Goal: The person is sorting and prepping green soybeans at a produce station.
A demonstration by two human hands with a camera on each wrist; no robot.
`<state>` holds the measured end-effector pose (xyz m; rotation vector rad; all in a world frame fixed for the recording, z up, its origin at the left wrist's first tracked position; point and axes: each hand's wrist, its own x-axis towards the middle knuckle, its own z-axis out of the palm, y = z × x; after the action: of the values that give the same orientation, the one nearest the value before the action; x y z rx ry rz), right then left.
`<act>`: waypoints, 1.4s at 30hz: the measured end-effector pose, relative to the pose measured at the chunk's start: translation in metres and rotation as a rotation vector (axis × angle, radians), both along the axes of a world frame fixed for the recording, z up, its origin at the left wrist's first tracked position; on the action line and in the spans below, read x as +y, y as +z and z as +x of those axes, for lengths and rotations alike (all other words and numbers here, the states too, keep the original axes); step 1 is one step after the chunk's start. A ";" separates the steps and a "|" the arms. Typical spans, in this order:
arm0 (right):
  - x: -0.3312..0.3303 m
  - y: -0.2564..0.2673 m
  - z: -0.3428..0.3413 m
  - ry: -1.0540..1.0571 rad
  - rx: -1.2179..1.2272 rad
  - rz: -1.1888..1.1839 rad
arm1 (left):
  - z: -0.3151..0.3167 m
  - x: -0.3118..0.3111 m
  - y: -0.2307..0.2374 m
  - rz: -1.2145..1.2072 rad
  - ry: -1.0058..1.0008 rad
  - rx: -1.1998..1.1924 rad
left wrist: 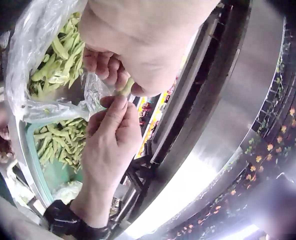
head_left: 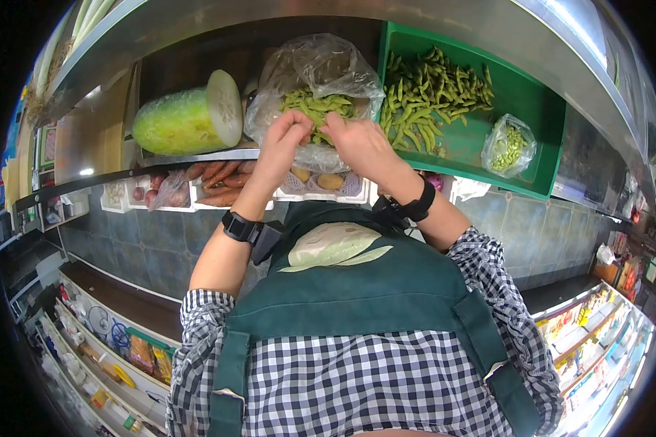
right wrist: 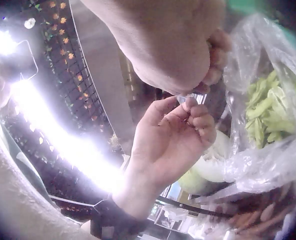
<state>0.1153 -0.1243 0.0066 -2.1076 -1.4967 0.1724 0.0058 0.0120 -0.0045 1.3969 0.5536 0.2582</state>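
Both hands meet over an open clear plastic bag (head_left: 310, 58) that holds a pile of green edamame pods (head_left: 321, 104). Between the fingertips a small green edamame pod (left wrist: 127, 87) shows in the left wrist view. My left hand (head_left: 283, 148) pinches one end of it with thumb and curled fingers. The right hand (head_left: 364, 149) pinches the other end between thumb and forefinger. Most of this pod is hidden by the fingers. In the right wrist view the left hand (right wrist: 173, 132) has its palm side showing, with thumb and fingertips together.
Right of the bag stands a green crate (head_left: 463, 138) with loose pods (head_left: 437, 95) and a small bag of shelled beans (head_left: 509, 146). A cut winter melon (head_left: 186, 120) lies left. Below the shelf edge are carrots (head_left: 222, 182), potatoes (head_left: 330, 180) and red onions (head_left: 149, 193).
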 end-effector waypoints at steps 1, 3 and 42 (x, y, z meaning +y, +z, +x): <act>-0.002 -0.001 0.000 0.000 0.001 -0.002 | -0.001 0.001 -0.001 0.018 -0.073 0.002; -0.004 -0.001 -0.001 0.051 -0.170 0.030 | -0.003 0.001 -0.002 0.035 -0.144 0.006; 0.006 -0.031 0.006 0.115 0.976 0.112 | 0.013 -0.006 0.011 -0.032 -0.148 0.049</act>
<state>0.1209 -0.1186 -0.0240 -1.4605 -0.9716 0.9711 0.0189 0.0057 0.0067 1.4088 0.4894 0.0959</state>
